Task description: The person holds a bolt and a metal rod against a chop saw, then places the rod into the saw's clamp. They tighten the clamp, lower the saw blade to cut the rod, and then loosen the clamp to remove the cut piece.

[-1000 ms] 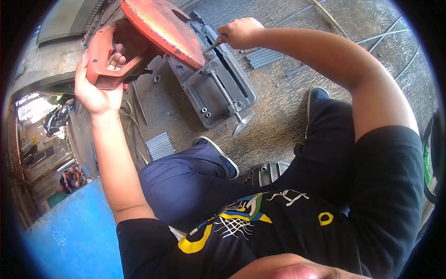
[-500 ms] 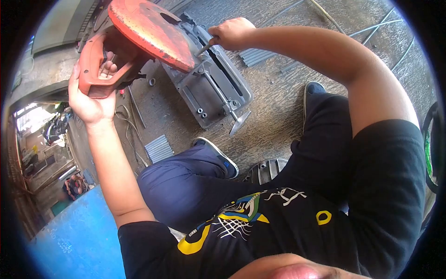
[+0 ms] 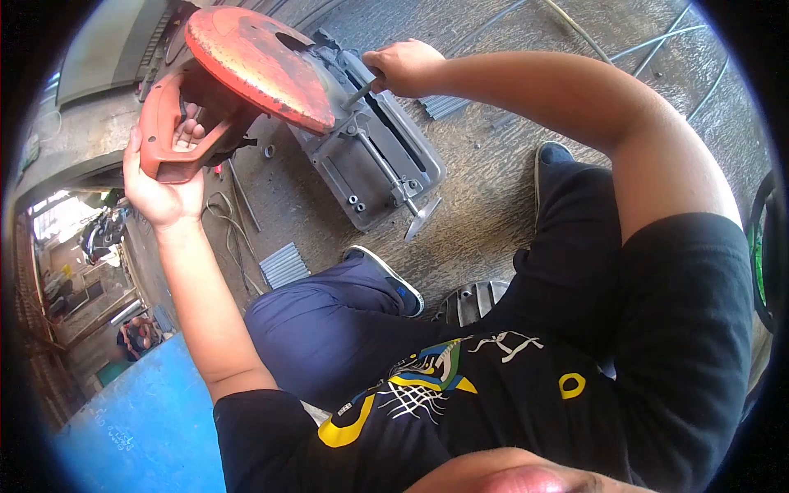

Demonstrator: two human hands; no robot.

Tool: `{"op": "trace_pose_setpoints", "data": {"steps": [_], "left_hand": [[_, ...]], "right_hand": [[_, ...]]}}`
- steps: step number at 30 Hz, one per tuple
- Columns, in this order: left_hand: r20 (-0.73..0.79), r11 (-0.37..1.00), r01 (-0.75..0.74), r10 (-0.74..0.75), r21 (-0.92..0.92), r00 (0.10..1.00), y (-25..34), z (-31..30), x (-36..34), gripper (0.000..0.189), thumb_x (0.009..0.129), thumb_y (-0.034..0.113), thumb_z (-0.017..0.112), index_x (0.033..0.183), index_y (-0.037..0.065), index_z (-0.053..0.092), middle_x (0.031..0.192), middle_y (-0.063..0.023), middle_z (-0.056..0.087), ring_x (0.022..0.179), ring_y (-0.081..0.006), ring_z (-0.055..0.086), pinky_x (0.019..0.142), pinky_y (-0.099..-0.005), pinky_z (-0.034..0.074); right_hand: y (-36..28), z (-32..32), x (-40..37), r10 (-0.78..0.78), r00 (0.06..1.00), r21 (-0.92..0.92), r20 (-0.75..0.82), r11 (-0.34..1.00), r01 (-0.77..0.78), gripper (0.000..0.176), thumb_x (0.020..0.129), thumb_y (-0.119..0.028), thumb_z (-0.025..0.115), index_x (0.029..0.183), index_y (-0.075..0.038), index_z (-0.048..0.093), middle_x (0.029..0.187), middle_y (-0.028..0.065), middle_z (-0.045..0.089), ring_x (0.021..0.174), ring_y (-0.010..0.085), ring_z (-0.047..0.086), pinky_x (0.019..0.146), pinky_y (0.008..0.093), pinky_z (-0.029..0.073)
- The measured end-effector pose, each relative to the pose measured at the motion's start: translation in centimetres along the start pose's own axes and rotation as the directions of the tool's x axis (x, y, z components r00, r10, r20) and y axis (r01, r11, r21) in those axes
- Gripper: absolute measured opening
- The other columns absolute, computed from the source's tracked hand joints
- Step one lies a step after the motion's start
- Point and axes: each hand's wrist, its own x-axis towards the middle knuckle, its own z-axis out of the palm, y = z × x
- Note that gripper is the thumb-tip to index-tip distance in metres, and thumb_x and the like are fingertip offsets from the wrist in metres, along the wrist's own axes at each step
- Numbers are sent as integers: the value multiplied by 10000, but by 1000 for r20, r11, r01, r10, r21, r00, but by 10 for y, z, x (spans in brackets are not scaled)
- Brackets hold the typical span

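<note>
A cut-off saw has a red, worn blade guard (image 3: 263, 70) raised over its grey metal base (image 3: 362, 185). The fingers of my left hand (image 3: 168, 177) pass through the loop of the saw's red handle (image 3: 160, 123) and curl round it, palm up. My right hand (image 3: 407, 67) is closed on a thin grey metal rod or tool (image 3: 359, 96), whose lower end reaches the saw beside the guard's edge. On the base, a clamp screw (image 3: 382, 156) ends in a flat crank (image 3: 423, 218) near my feet.
Short grey tubes (image 3: 284, 264) lie side by side left of my shoe (image 3: 382, 279); more tubes (image 3: 448, 105) lie behind the saw. Cables (image 3: 230, 222) and long rods (image 3: 657, 51) are on the floor. A blue panel (image 3: 144, 419) stands at lower left, a ribbed metal part (image 3: 477, 302) between my legs.
The red guard and the rod with my right hand have shifted slightly left in the view. Both hands keep their hold.
</note>
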Motion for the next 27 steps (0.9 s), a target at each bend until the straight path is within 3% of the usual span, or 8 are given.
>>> {"op": "trace_pose_setpoints", "data": {"steps": [6,11,21,27], "left_hand": [[-32,1000,-15,16,15,999,1,6,-2,586,946,348,376,1338,-87,369,1199,-263,519,1026,-309,544,952,-435,423],[12,1000,-15,14,4,1000,0,1,0,573,934,364,403,1287,-86,426,1121,-246,556,979,-288,576,893,-405,467],[17,1000,-17,17,5,1000,-1,1,-1,566,936,367,398,1286,-76,434,1116,-252,562,961,-283,579,888,-400,465],[-2,1000,-30,30,9,1000,-1,5,-2,566,933,367,401,1284,-77,436,1113,-253,564,960,-283,581,891,-400,462]], "right_hand": [[1,7,2,-25,997,-52,-72,998,21,303,789,-332,694,1005,-155,575,986,37,644,1043,245,596,867,425,436],[-1,9,2,-15,996,-126,-87,992,4,335,771,-306,715,1049,-176,582,1022,14,621,1086,227,565,886,408,420],[0,11,2,-32,993,-136,-113,991,16,360,756,-308,727,1063,-169,600,1015,21,620,1087,224,561,891,399,416],[7,16,6,-39,994,-14,-97,999,38,279,802,-315,685,979,-115,601,959,76,644,989,273,605,838,429,448]]}}
